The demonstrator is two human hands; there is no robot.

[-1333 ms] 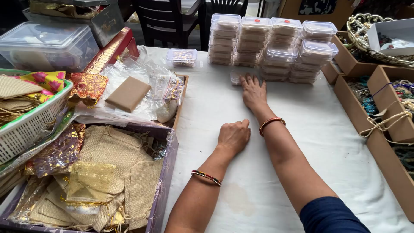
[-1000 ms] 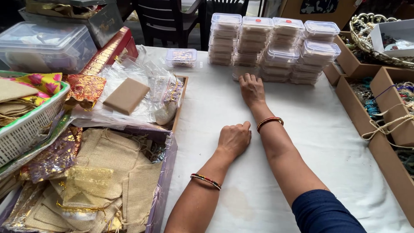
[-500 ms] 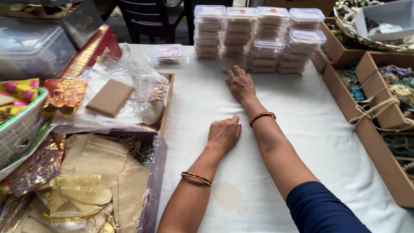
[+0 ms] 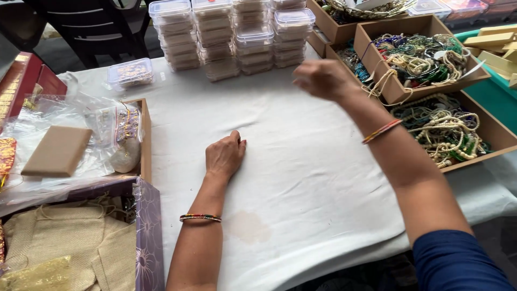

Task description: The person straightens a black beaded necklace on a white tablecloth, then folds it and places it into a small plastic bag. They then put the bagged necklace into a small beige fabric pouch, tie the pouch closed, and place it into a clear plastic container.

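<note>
White tablecloth [image 4: 301, 161], brown cardboard trays [image 4: 377, 37], multicoloured striped bangles [image 4: 200, 217], purple floral box [image 4: 148, 237], beige burlap pouches [image 4: 59, 242].

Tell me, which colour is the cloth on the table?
The cloth is white, with a faint brownish stain near the front; head view.

Left hand [image 4: 225, 155]: palm down, fingers curled loosely under, forearm stretched forward, striped bangle at the wrist. Right hand [image 4: 321, 80]: raised, blurred, fingers bent inward in a loose fist, holding nothing visible; forearm angled forward, thin bangle below the wrist, blue sleeve at the upper arm.
</note>
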